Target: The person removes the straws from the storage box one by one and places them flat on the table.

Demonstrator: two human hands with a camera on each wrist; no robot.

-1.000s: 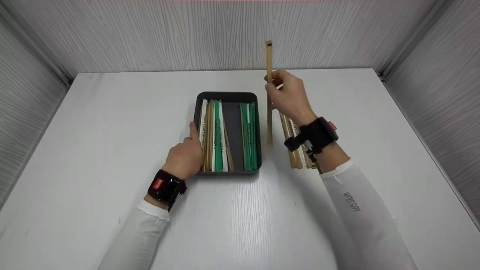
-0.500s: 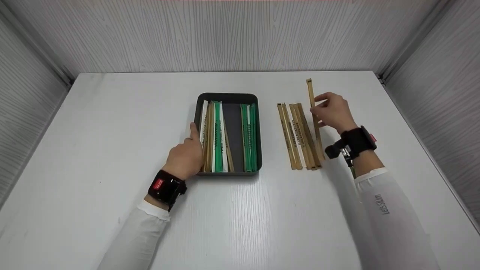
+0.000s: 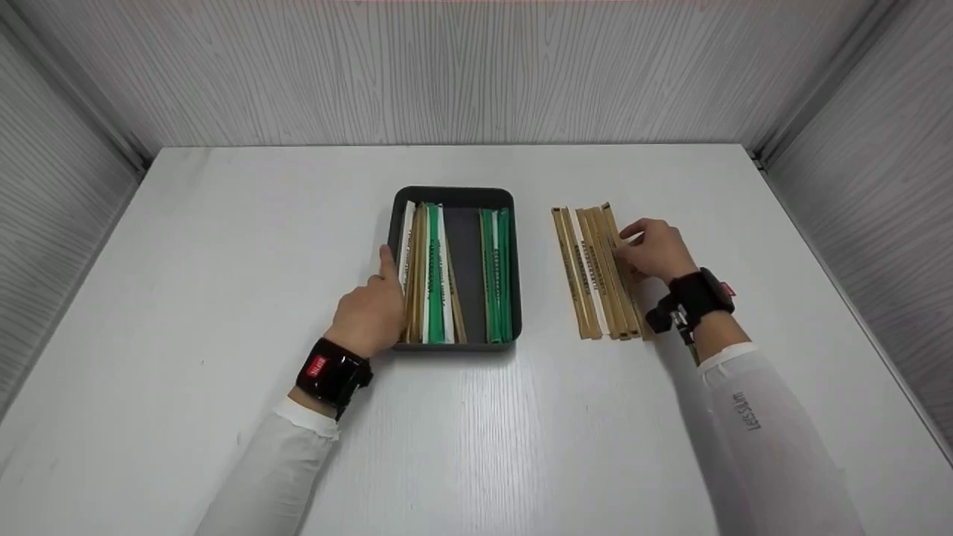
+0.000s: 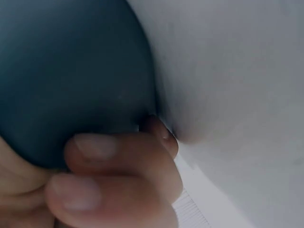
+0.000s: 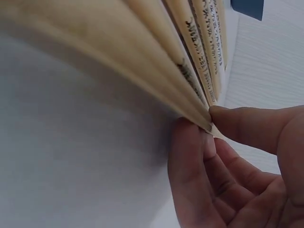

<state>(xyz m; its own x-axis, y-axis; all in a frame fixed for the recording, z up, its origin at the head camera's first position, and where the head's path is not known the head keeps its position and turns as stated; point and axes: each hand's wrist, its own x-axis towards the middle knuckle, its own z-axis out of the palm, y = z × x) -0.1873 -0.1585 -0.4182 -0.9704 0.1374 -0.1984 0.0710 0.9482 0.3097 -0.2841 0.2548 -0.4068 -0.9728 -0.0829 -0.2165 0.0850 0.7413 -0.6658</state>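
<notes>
The person's right hand (image 3: 659, 253) pinches, between thumb and fingers, a brown paper-wrapped stick (image 3: 613, 229) at the outer right end of a row of wrapped sticks (image 3: 584, 279) on the white desk (image 3: 461, 447); from the wrist view the thumb presses one side of its long edge while the fingers lie against the other; the row is mostly brown, with a white one among them, black print runs along several wrappers, and their far ends lean slightly left; to the left of that row, apart from it, sits a dark grey tray (image 3: 450, 347), and the left hand (image 3: 367, 316) holds its near left corner, the index finger stretched along the left side and the other fingers bent in close against the wall; inside, a larger bunch (image 3: 435, 275) of white, brown and green wrapped sticks fills the left part, one brown stick slanting away at its right; a narrower bunch (image 3: 496, 275), chiefly green with a white one, lies along the right wall; a strip of the tray's floor shows between the two; each wrist wears a black band, and both sleeves are white; behind the desk stands a grey wood-grained panel (image 3: 447, 67).
</notes>
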